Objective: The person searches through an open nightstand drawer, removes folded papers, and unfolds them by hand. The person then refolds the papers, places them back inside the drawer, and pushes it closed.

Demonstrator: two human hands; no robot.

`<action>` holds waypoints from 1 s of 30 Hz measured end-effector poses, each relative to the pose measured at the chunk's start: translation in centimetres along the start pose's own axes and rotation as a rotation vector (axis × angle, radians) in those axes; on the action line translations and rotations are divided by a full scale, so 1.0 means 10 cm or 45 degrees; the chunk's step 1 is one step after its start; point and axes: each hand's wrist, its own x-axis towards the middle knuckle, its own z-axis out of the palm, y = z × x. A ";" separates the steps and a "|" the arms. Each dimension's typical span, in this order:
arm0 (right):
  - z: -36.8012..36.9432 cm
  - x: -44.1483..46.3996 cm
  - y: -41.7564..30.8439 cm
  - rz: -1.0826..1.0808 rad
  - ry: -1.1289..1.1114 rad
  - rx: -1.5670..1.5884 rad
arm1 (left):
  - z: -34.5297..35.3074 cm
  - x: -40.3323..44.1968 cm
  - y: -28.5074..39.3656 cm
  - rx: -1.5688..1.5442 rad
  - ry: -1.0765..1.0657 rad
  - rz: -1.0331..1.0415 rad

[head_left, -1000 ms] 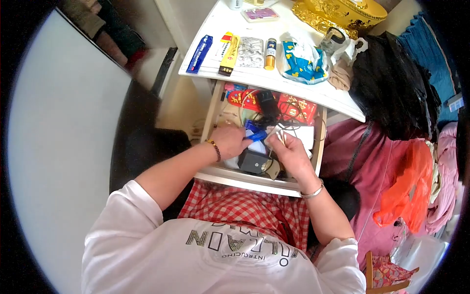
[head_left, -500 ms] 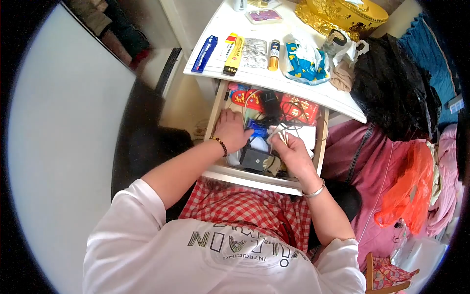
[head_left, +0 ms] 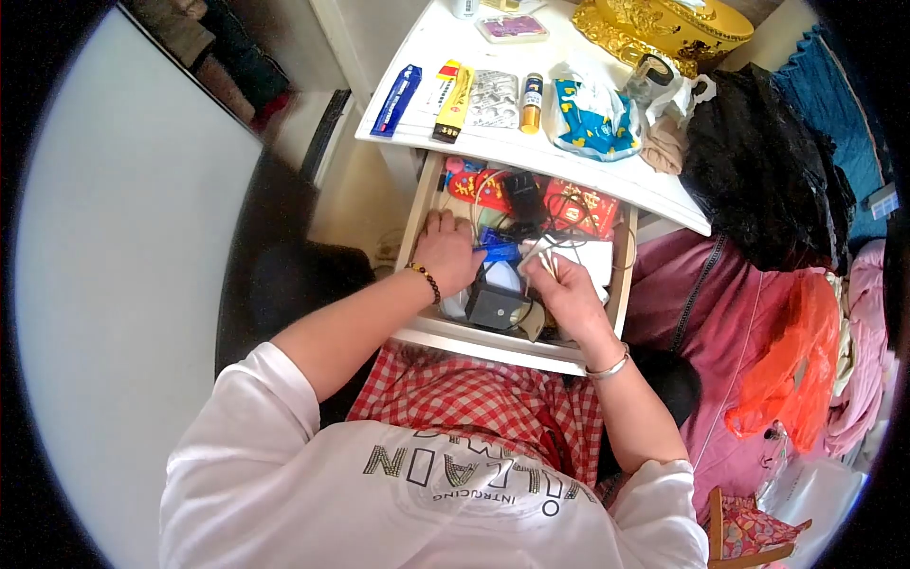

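Note:
Both hands are inside the pulled-out drawer (head_left: 413, 211). My left hand (head_left: 445, 251) lies at its left side, fingers stretched out, with its thumb against a shiny blue packet (head_left: 500, 245). My right hand (head_left: 572, 296) is closed in a pinch on thin white sticks or strands (head_left: 547, 261); their exact kind is unclear. Between the hands sit a white rounded object (head_left: 501, 276) and a dark grey box (head_left: 498, 306). A white box (head_left: 590, 256) is behind my right hand. Farther back are a black adapter (head_left: 521, 196), tangled dark cables and red envelopes (head_left: 580, 209).
The white tabletop (head_left: 408, 142) overhangs the drawer's back. It carries a blue box (head_left: 397, 100), a yellow box (head_left: 454, 102), a gold-capped tube (head_left: 532, 102), a blue wipes pack (head_left: 594, 119) and a gold container (head_left: 664, 33). Bags (head_left: 768, 180) and pink fabric (head_left: 701, 313) are at right.
The dark grey box has turned slightly, and the beige piece beside it has shifted. My left hand has moved a little at the blue packet; my right hand stays nearly in place.

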 end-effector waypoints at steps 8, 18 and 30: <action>-0.04 0.03 0.06 0.025 -0.039 -0.012 | -0.02 0.08 -0.17 -0.292 -0.245 0.130; -0.09 0.04 0.02 -0.014 0.008 0.126 | -0.14 0.09 -0.21 -0.418 -0.366 0.363; -0.09 0.05 0.04 -0.058 0.040 0.063 | -0.37 0.07 -0.28 -0.337 -0.115 -0.193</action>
